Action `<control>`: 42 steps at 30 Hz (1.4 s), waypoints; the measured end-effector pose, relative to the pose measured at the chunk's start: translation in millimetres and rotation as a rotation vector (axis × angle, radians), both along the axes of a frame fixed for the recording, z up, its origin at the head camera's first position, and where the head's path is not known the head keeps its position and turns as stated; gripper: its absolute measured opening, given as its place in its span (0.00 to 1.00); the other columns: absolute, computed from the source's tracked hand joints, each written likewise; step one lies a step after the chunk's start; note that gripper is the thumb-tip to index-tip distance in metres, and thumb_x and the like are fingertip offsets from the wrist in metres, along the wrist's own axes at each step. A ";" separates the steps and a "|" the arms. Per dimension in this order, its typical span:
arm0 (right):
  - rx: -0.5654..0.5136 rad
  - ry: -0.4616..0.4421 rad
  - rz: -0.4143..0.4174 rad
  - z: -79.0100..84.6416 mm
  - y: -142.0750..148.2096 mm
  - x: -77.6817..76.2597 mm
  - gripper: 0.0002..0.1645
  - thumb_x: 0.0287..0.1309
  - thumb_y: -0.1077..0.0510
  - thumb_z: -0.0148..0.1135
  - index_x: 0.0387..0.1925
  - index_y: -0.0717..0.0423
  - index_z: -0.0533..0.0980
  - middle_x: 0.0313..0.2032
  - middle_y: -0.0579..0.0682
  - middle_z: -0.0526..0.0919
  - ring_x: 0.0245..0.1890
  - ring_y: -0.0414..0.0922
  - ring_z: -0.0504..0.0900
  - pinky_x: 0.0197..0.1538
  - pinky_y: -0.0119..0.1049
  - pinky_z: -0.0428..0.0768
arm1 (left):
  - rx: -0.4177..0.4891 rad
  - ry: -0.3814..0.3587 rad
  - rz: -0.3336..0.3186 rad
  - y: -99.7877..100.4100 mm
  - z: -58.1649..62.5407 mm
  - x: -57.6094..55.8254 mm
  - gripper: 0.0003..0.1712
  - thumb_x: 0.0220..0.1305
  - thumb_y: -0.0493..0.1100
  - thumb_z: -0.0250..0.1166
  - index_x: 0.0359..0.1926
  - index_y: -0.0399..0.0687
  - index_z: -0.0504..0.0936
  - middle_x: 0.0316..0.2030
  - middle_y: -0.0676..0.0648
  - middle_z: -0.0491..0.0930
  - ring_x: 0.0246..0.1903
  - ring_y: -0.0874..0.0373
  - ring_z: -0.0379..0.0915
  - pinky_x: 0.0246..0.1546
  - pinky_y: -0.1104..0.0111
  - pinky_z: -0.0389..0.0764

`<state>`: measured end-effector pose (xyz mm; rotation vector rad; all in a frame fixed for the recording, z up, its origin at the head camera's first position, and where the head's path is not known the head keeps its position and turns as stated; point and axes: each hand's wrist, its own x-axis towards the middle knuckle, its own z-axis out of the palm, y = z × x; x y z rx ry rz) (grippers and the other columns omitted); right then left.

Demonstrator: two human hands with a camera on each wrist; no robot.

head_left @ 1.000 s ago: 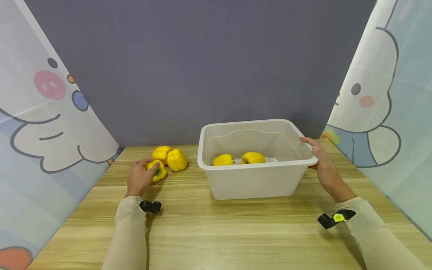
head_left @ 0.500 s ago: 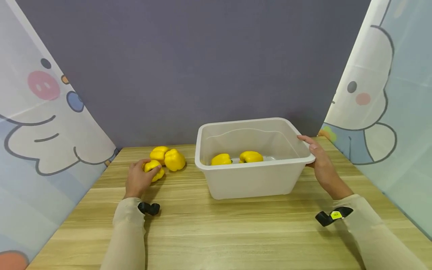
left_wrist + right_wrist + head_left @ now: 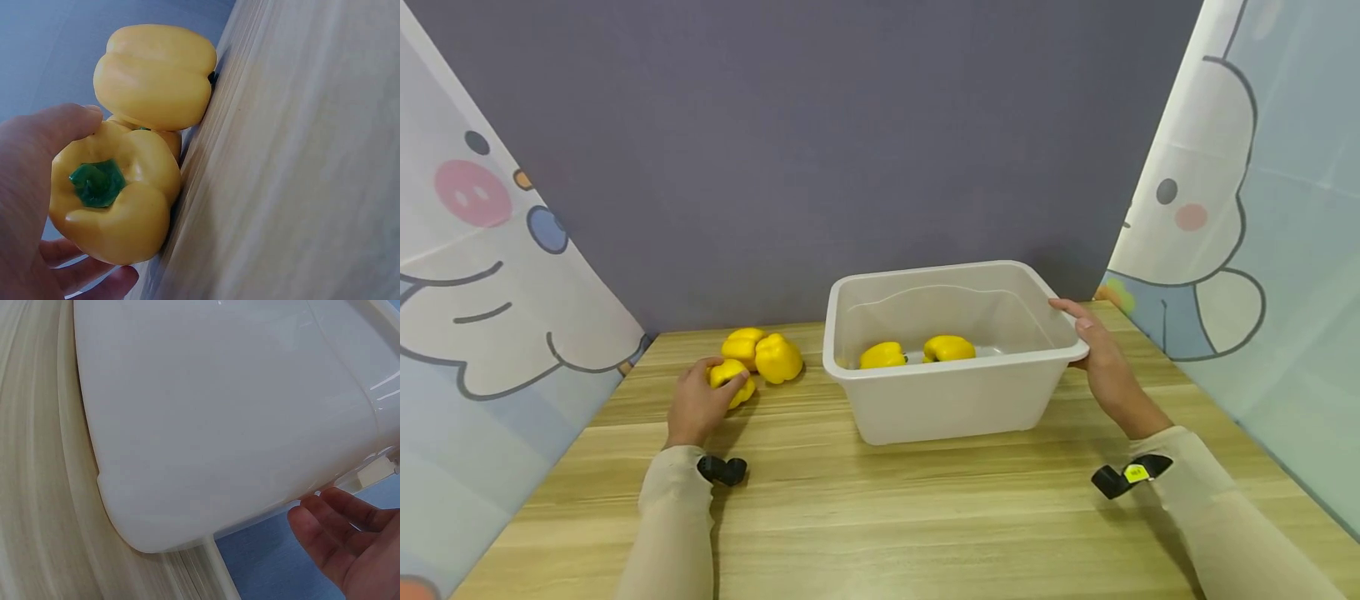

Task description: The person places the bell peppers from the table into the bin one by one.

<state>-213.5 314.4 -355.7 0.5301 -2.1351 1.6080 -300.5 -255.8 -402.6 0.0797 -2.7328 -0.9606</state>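
My left hand (image 3: 696, 404) grips a yellow bell pepper (image 3: 735, 385) at the left of the wooden table. In the left wrist view, the thumb lies over the top of this pepper (image 3: 119, 200) and the fingers curl beneath it, with its green stem facing the camera. Two more yellow bell peppers sit just behind, one (image 3: 778, 358) to the right and one (image 3: 742, 346) at the back. My right hand (image 3: 1108, 367) holds the right rim of a white plastic bin (image 3: 947, 404). Inside the bin lie two yellow bell peppers, one (image 3: 882, 356) left and one (image 3: 949, 348) nearer the middle.
The bin stands on the wooden table (image 3: 880, 517) right of the loose peppers. A dark grey panel (image 3: 850, 150) rises behind the table. Cartoon-printed sheets hang on the left (image 3: 490, 333) and right (image 3: 1285, 250). Each wrist carries a small black camera.
The left thumb has come over the pepper, whose green stem no longer shows in the head view. The whole scene has shifted slightly left in that view. My right hand stays on the rim.
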 end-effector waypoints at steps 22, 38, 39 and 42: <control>-0.010 -0.002 0.018 0.6 1.4 -1.5 0.30 0.81 0.48 0.29 0.72 0.56 0.62 0.53 0.56 0.71 0.45 0.45 0.74 0.37 0.31 0.79 | -0.024 -0.005 0.028 5.5 3.4 2.4 0.50 0.63 0.72 0.60 0.72 0.41 0.64 0.67 0.27 0.60 0.63 0.30 0.61 0.59 0.36 0.65; 0.031 -0.012 -0.007 0.5 1.3 -0.5 0.31 0.81 0.46 0.27 0.74 0.52 0.61 0.57 0.53 0.70 0.48 0.46 0.73 0.40 0.32 0.78 | -0.030 0.009 0.041 4.8 1.8 1.8 0.47 0.65 0.70 0.58 0.72 0.42 0.66 0.67 0.29 0.63 0.63 0.31 0.61 0.57 0.36 0.66; 0.035 -0.013 -0.010 0.6 1.3 -0.4 0.31 0.81 0.46 0.27 0.74 0.52 0.61 0.57 0.53 0.69 0.48 0.46 0.73 0.40 0.32 0.78 | -0.032 0.010 0.043 4.4 1.3 1.5 0.47 0.65 0.70 0.58 0.71 0.42 0.66 0.67 0.29 0.63 0.63 0.32 0.62 0.57 0.37 0.66; 0.039 -0.017 -0.014 0.8 1.1 -0.1 0.31 0.81 0.46 0.27 0.74 0.52 0.61 0.57 0.53 0.69 0.49 0.46 0.72 0.40 0.32 0.78 | -0.029 0.012 0.049 3.7 0.0 1.4 0.46 0.65 0.70 0.57 0.71 0.42 0.66 0.66 0.29 0.64 0.61 0.32 0.64 0.55 0.37 0.68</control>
